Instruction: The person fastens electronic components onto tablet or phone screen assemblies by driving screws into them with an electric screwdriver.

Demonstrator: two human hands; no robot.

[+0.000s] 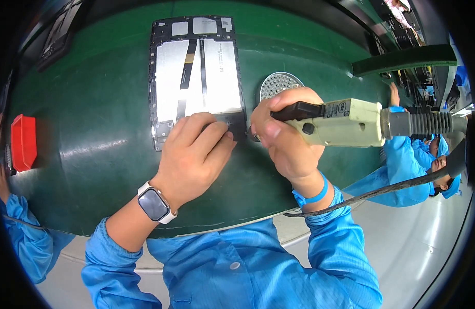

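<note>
An opened tablet [222, 77] lies on the green bench, its silver battery plates, dark frame and ribbon cables exposed. My left hand [196, 154] rests over its lower end, fingers bent together and pressed on the dark part there; the fingertips are partly hidden. My right hand [291, 136] is wrapped round a cream electric screwdriver [345, 123] with a black lever, held nearly level. The screwdriver's tip points at the tablet's lower right edge, mostly hidden by my fingers. Just behind my right hand stands a round metal dish [278, 82] with many small holes.
A red plastic bin [23, 142] stands at the far left. The screwdriver's thick cable [397, 183] runs from the right across my right forearm. A dark green bar [405, 60] juts in at the upper right. Co-workers in blue [402, 172] sit on both sides.
</note>
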